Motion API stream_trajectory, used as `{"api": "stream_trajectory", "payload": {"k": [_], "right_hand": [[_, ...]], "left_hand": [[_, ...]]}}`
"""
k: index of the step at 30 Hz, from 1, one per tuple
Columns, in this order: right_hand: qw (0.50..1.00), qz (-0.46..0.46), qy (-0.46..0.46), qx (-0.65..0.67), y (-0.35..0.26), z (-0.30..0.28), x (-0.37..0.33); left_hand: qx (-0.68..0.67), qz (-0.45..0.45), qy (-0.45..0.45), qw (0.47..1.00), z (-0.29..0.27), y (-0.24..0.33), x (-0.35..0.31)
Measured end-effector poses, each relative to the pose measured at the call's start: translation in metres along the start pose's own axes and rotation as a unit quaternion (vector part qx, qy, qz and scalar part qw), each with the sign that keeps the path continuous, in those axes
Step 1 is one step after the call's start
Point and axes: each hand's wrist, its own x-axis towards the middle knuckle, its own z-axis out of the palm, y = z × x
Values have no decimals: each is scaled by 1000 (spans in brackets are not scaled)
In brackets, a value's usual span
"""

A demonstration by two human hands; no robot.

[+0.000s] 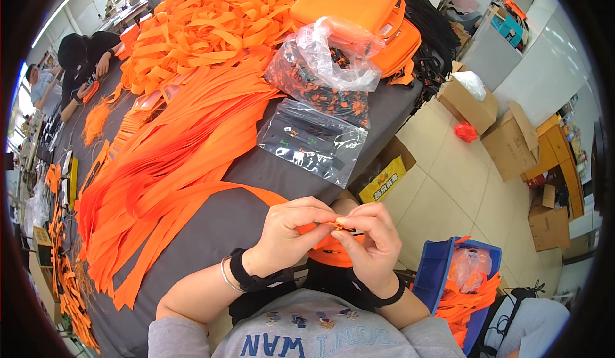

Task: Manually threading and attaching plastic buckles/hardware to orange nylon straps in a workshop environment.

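My left hand (288,231) pinches the end of an orange strip (250,190) that looks like zipper tape and trails back to the table. My right hand (373,239) meets it fingertip to fingertip, closed on a small orange-and-black piece (343,227), perhaps a zipper slider; the fingers partly hide it. More orange material (333,250) hangs below the hands. To the left spreads a large bundle of flat orange strips (173,179). Beyond the hands lie a clear zip pouch (314,141) and a clear plastic bag (320,76) full of small black-and-orange pieces.
Tangled orange webbing (205,25) and orange cases (346,2) are heaped at the far side of the grey-covered table (246,220). A blue crate (426,271) with orange material stands on the right. Cardboard boxes (509,143) sit on the floor. Another person (83,57) works at far left.
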Motion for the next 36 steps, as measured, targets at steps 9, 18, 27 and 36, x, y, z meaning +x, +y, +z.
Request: {"api": "stream_trajectory", "payload": {"k": [9,18,27,36], "right_hand": [[998,62,-1,28,-3,-2,-1],[996,86,-1,23,-7,-3,-1],[999,36,-18,-34,-9,-4,3],[999,44,-6,3,-7,-3,1]], "left_hand": [[-8,-22,5,1000,3,5,0],[19,-23,-24,999,0,7,1],[16,-8,-13,1000,-2,9,4],[30,-30,-39,998,0,9,3]]}}
